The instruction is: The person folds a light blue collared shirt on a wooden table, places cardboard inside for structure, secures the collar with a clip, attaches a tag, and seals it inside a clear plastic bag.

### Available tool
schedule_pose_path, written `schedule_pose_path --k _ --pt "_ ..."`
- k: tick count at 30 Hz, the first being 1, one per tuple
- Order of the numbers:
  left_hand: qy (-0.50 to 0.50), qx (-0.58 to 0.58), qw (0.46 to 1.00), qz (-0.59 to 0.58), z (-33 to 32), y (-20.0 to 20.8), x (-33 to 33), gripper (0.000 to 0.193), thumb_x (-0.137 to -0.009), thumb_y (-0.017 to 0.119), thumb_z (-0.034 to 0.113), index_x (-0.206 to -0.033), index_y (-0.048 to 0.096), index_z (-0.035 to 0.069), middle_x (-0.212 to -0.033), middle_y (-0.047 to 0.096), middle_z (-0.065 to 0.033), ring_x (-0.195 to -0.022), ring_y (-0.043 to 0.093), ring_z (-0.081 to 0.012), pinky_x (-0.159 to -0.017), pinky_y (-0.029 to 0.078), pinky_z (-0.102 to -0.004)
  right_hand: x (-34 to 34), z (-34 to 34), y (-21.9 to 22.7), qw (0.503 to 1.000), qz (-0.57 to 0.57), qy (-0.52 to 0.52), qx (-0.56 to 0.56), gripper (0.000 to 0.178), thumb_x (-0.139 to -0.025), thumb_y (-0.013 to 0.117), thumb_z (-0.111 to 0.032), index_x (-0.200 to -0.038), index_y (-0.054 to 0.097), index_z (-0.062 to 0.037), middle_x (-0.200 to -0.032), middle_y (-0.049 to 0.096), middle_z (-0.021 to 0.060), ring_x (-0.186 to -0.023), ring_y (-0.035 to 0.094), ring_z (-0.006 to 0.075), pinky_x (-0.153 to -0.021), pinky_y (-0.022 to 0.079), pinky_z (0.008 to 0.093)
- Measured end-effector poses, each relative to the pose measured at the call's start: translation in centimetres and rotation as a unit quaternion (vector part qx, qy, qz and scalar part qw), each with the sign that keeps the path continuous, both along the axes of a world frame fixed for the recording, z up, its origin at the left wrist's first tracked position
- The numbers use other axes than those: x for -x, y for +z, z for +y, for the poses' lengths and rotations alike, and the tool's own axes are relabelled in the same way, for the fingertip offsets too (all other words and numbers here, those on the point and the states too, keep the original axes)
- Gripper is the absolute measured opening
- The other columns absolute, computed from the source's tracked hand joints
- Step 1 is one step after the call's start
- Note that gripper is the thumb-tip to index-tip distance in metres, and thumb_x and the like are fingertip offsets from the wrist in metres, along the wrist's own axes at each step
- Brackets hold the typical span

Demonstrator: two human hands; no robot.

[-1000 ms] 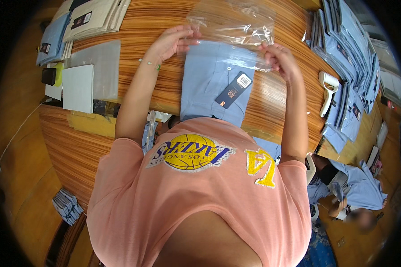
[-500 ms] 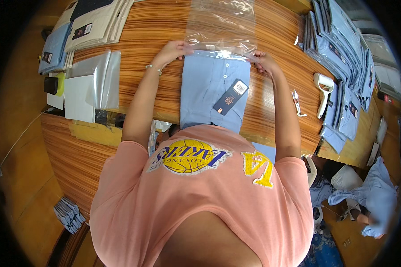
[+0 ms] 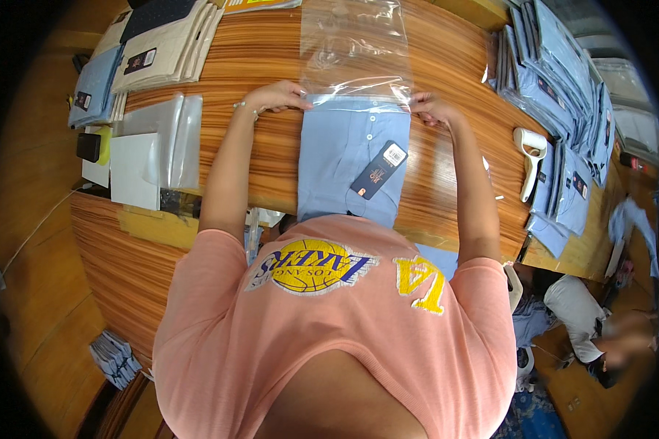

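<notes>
Since 1 s ago, both hands, left & right, lowered clear bag to table; pinched shut on its mouth at folded blue shirt collar, center frame.

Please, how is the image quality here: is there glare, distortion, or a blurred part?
Head view: strong fisheye, the table edges bend and the corners are black; glare streaks lie on the clear bag that the left hand and right hand hold at the blue shirt; light is even and soft, with faint shadows; a person at the lower right rim is blurred.
</notes>
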State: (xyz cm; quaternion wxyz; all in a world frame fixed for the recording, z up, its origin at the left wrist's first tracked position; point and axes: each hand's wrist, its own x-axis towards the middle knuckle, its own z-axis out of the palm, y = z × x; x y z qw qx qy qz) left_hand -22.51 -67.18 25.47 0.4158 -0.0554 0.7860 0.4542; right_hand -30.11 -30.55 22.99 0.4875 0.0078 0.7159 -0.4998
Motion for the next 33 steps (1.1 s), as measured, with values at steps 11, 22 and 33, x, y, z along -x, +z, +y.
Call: schedule_pose_path --k 11,22,33 --pt "0.011 -0.043 0.999 -0.025 0.7 -0.1 -7.5 0.019 -0.082 0.067 0.025 -0.093 0.064 0.01 -0.067 0.054 0.0085 -0.054 0.039 -0.0012 -0.046 0.025 -0.0178 -9.0 1.9 1.5 0.991 -0.072 -0.02 0.112 0.018 -0.083 0.068 -0.023 -0.085 0.064 -0.0052 -0.044 0.038 -0.0042 -0.037 0.031 0.0049 -0.036 0.024 0.0207" --pt "0.055 -0.063 0.929 0.361 13.7 3.3 -13.9 0.026 -0.08 0.066 0.017 -0.101 0.061 0.003 -0.09 0.063 -0.0076 -0.074 0.06 -0.0196 -0.068 0.048 -0.0285 -19.1 0.4 3.2 0.96 0.147 -0.239 0.0 0.02 -0.081 0.069 -0.021 -0.085 0.065 -0.0017 -0.049 0.046 -0.0051 -0.039 0.036 0.0055 -0.037 0.026 0.0222" --pt "0.176 -0.207 0.95 0.156 13.8 1.4 -14.5 0.02 -0.079 0.069 0.015 -0.092 0.061 0.001 -0.075 0.062 -0.0023 -0.066 0.057 -0.0085 -0.061 0.045 -0.0232 -20.5 -2.8 5.9 0.925 0.171 -0.302 0.158 0.024 -0.082 0.067 -0.015 -0.101 0.06 -0.0013 -0.064 0.055 -0.0034 -0.051 0.043 0.0039 -0.043 0.035 0.0208"
